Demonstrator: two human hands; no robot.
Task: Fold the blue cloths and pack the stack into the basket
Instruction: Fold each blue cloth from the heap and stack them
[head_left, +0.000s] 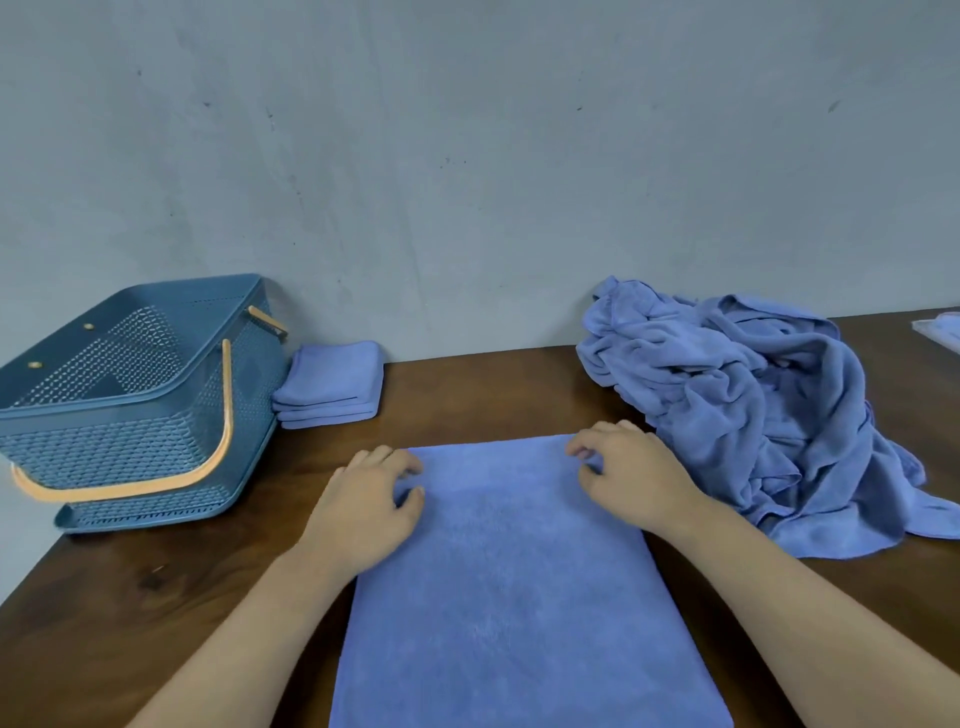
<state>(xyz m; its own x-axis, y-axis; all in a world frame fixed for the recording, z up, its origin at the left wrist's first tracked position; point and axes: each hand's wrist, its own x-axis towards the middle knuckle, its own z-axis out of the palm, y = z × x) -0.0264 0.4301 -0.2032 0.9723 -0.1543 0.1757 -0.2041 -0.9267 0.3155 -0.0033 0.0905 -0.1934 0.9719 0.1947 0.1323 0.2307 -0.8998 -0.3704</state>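
Two hands, left hand (371, 499) and right hand (631, 473), pinch far corners of flat cloth (509, 597). Left of cloth: basket (104, 447), folded stack (332, 379). Right: crumpled pile (753, 405).

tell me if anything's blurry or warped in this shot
Head view: soft, even light with only faint shadows and no glare; wide-angle warp tilts the basket and slants the table's far edge; the handle's lower left end is smeared; the flat cloth looks fairly sharp.
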